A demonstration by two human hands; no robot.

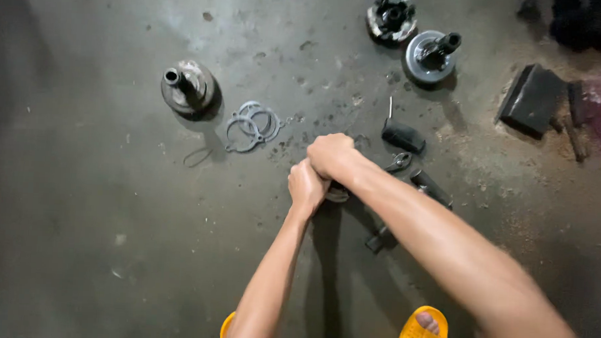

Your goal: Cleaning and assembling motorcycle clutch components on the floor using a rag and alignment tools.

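Note:
My left hand (306, 187) and my right hand (331, 155) are both closed, one against the other, over something held upright above the concrete floor (99, 202). The fists hide most of it; only a dark part with a pale metal edge (337, 193) shows just under them. A dark metal shaft piece (430, 187) and pliers-like tool (398, 162) lie right behind my right wrist.
A round metal hub with a stub shaft (187, 86) stands at the left, thin metal rings (252, 126) beside it. Two more hubs (432, 55) (391, 17) sit at the top. A black block (531, 99), a small black grip (402, 135) and yellow sandals (420, 330) are around.

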